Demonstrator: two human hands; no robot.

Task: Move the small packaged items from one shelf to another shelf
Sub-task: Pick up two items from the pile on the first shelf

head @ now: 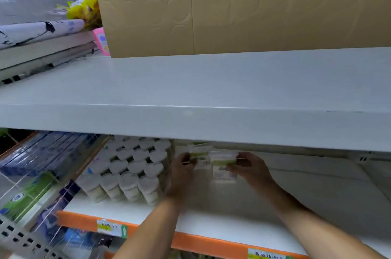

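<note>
Head view, nearest first: the orange front edge (203,241) of the lower shelf (211,227) runs under my forearms, with two paper price tags (111,229) stuck on it. My arms reach over that edge into the white lower shelf. My left hand (182,171) has its fingers curled round one small clear packet (198,156) with a green label, and my right hand (250,169) pinches a second packet (224,166) by its side; the two packets touch or overlap, held up just beneath the underside of the upper shelf (211,89). The blur hides the finer finger detail. Just left of my left hand stands a shrink-wrapped block of white-capped bottles (131,170), and beyond a divider lie blue boxes (42,151). To my right the lower shelf floor is bare white. Above, the upper shelf is a broad pale grey board, bare across its front, with a tan cardboard box (243,7) at the back and a yellow bag (84,10) far left.
</note>
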